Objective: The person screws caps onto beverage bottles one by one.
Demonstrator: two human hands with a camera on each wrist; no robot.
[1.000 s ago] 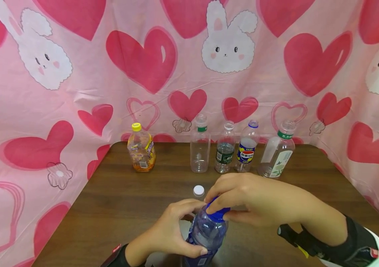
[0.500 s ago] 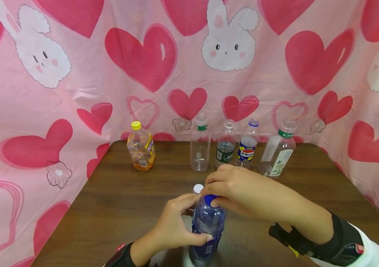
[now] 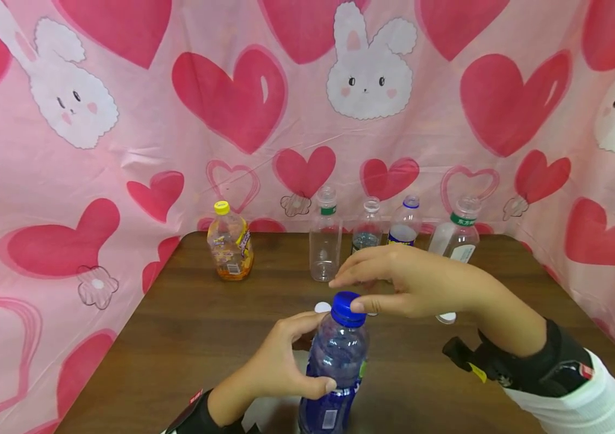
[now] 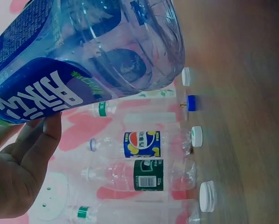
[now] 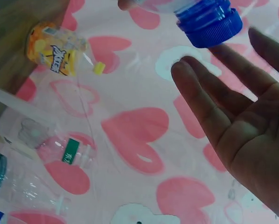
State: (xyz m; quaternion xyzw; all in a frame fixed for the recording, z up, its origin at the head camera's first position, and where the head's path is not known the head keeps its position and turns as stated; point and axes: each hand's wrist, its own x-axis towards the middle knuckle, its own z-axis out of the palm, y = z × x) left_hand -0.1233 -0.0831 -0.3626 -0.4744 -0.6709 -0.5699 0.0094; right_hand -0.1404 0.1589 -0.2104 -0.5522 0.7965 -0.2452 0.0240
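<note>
A translucent blue bottle (image 3: 340, 352) with a dark blue label stands nearly upright in the head view, tilted slightly. My left hand (image 3: 285, 361) grips its body, thumb across the front near the label. A blue cap (image 3: 349, 309) sits on the bottle's neck. Just above and to the right of the cap is my right hand (image 3: 394, 283), its fingers extended and spread over the top. In the right wrist view those fingers (image 5: 223, 93) stand apart around the cap without closing on it. The left wrist view shows the bottle's label and lower body from close up.
On the brown table (image 3: 188, 337) lie loose caps, among them a white cap (image 3: 322, 307) behind the bottle and a blue cap (image 4: 191, 103). Several uncapped clear bottles (image 3: 324, 247) line the back. A yellow-capped bottle (image 3: 229, 244) stands at back left, before a pink curtain (image 3: 144, 144).
My right hand's fingers, which were around the blue cap, have spread and risen off it. The cap now shows fully. The left hand keeps its grip on the bottle.
</note>
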